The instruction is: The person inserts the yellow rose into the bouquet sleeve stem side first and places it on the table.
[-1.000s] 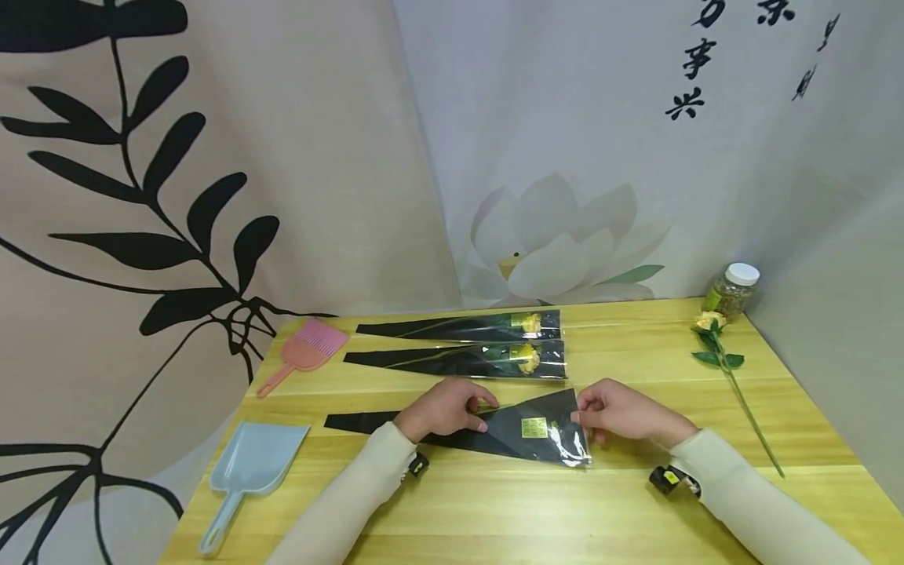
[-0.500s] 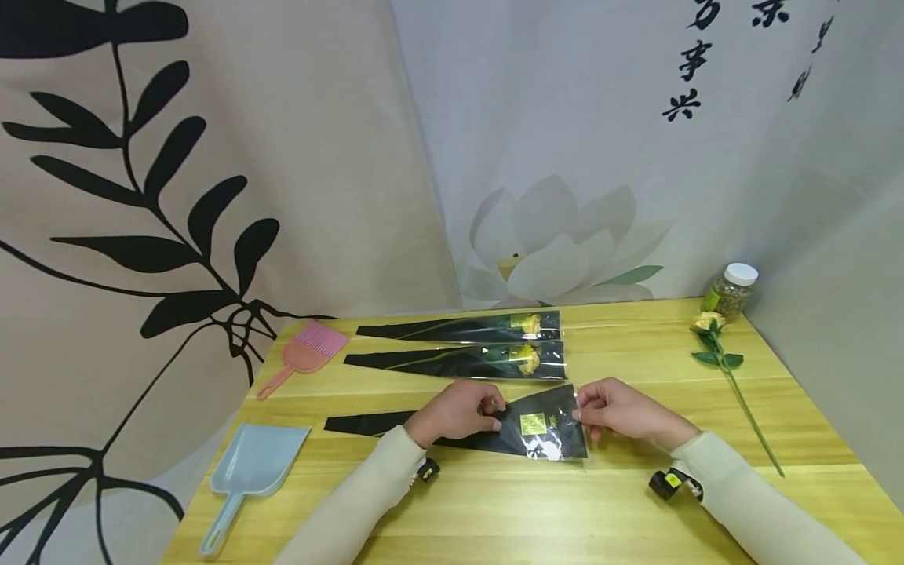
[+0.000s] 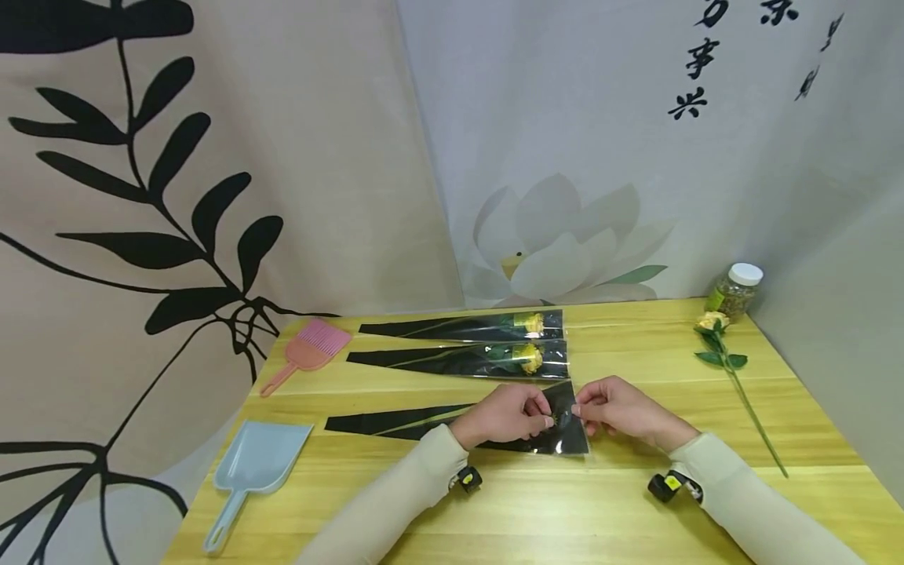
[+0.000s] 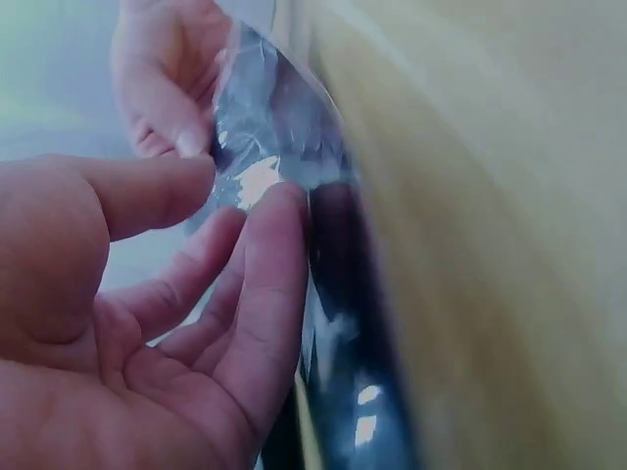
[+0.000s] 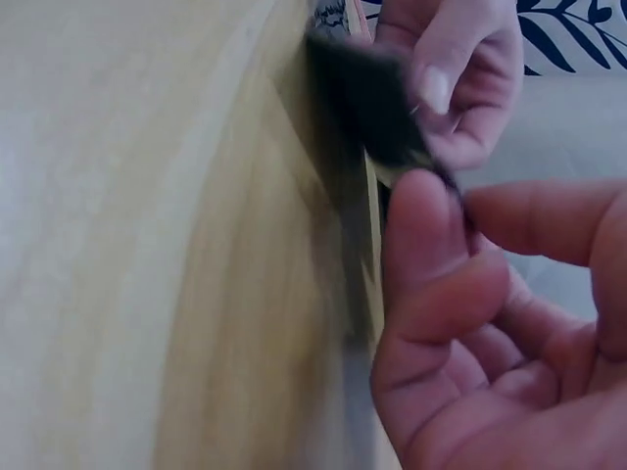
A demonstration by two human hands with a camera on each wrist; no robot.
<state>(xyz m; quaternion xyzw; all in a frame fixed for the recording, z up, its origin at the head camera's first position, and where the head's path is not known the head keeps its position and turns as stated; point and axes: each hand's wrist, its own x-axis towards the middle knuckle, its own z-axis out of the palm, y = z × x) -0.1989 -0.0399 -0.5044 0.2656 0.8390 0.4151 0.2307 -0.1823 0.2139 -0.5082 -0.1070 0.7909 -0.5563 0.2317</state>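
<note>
A black tapered flower sleeve [image 3: 384, 422] with a gold line along it lies across the middle of the table. Over its wide part is my left hand [image 3: 503, 413], fingers bent. In the left wrist view its fingertips [image 4: 284, 201] touch the shiny clear film, the thumb standing apart from them. My right hand [image 3: 628, 412] pinches the sleeve's wide end at the upper corner. The right wrist view shows its thumb and index finger [image 5: 421, 211] meeting on the dark edge. A loose yellow rose [image 3: 738, 384] with a green stem lies to the right.
Behind are two sleeves with yellow roses, a far one [image 3: 487, 325] and a nearer one [image 3: 459, 359]. A pink brush [image 3: 314, 348] and a blue dustpan [image 3: 260, 459] lie at left. A white-lidded jar [image 3: 734, 294] stands at the back right corner.
My left hand has slid right along the sleeve, toward its wide end, and now covers the yellow label seen before. The right hand has stayed at the end corner.
</note>
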